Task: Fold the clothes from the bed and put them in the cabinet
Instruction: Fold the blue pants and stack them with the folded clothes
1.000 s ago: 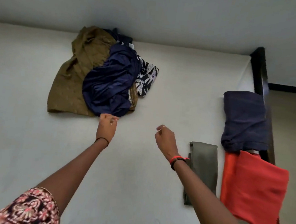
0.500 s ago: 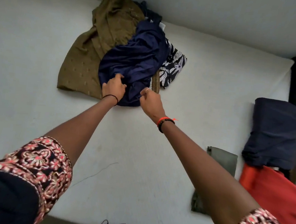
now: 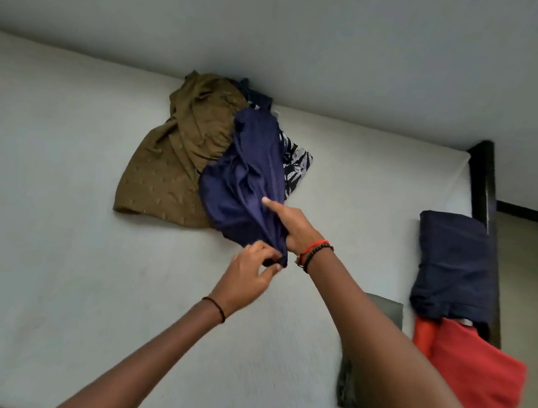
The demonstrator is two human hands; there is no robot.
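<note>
Now gripping bunched near end of navy garment [image 3: 243, 185] with right hand [image 3: 292, 225], forefinger straight along the cloth. Pinching its tip with left hand [image 3: 247, 274], fingers curled. Draped partly over olive garment [image 3: 172, 168] by far edge of bed [image 3: 62, 217], leaf-print piece [image 3: 296, 167] just beside. At right edge: folded dark blue piece [image 3: 452, 264] touching red piece [image 3: 475, 371]; grey-green folded piece [image 3: 388, 310] just inward.

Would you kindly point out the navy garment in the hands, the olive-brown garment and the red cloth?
navy garment [image 3: 239, 188]: head view, on its bunched middle folds.
olive-brown garment [image 3: 158, 183]: head view, on its flat lower left part.
red cloth [image 3: 474, 381]: head view, on its broad upper face.
</note>
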